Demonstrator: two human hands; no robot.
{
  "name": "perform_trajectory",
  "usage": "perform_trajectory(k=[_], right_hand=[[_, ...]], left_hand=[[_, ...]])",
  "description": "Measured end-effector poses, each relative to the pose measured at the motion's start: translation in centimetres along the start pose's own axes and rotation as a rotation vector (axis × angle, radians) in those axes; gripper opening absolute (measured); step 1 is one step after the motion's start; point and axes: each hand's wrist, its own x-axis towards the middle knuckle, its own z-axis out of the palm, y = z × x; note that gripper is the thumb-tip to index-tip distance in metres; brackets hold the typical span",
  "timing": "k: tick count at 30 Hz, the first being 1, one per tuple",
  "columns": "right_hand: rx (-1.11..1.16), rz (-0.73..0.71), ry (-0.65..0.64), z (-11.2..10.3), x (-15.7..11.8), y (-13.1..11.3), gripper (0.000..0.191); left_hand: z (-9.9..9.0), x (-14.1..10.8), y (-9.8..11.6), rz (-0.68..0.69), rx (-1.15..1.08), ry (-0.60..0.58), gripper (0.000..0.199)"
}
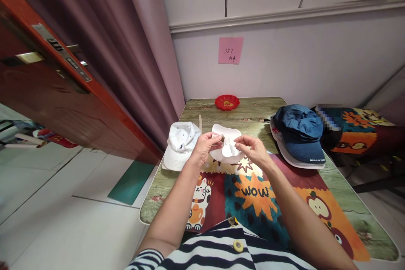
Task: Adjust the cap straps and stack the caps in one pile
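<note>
Pinched fingertips of the left hand (204, 145) and the right hand (253, 148) are holding opposite sides of the narrow strap parts on a white cap (232, 159), with the two grips facing each other just apart. Each thumb is pressing toward its forefinger, and a small dark piece (222, 139) is showing right at the left fingertips; whether it is a buckle, and whether the two strap parts are joined, the view is not making clear. The line between the grips is running roughly side to side, across the wearer's front, and the strap parts are lying more or less along it. The cap itself is sitting directly between and around the fingertips, its pale fabric curving out beyond them and back toward the wearer, so neither hand is clearly nearer to it. Outward from the left grip, a second white cap (177, 158) is resting close by on the table (161, 194). Farther off, outward from the right grip, a blue cap (297, 128) is lying on top of a pale one. Straight beyond both grips, a red dish (227, 102) is standing near the table's far edge.
</note>
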Motion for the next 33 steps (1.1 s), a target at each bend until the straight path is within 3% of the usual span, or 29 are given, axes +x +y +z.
perform_trajectory(k=[8, 18, 21, 25, 28, 30, 33], right_hand=[[-0.047, -0.035, 0.040, 1.0, 0.9, 1.2, 0.035], [-0.355, -0.020, 0.080, 1.8, 0.8, -0.4, 0.041], [-0.315, -0.007, 0.094, 2.1, 1.0, -0.1, 0.035], [-0.232, -0.027, 0.075, 2.0, 1.3, 0.6, 0.036], [-0.208, -0.039, 0.049, 1.8, 1.5, 0.7, 0.042], [-0.196, -0.031, 0.030, 1.6, 1.5, 0.5, 0.043], [-0.170, 0.004, -0.015, 1.4, 1.5, 0.1, 0.039]], left_hand=[[0.5, -0.5, -0.2, -0.006, 0.041, -0.024, 0.035], [0.9, 0.0, -0.5, 0.020, 0.115, -0.069, 0.033], [0.7, 0.2, -0.5, 0.087, 0.229, -0.055, 0.027], [0.5, 0.5, 0.9, 0.276, 0.417, -0.004, 0.026], [0.3, 1.1, 2.5, 0.206, 0.495, -0.197, 0.044], [0.2, 1.6, 3.4, 0.100, 0.548, -0.349, 0.042], [0.1, 2.4, 4.2, 0.032, 0.627, -0.452, 0.033]])
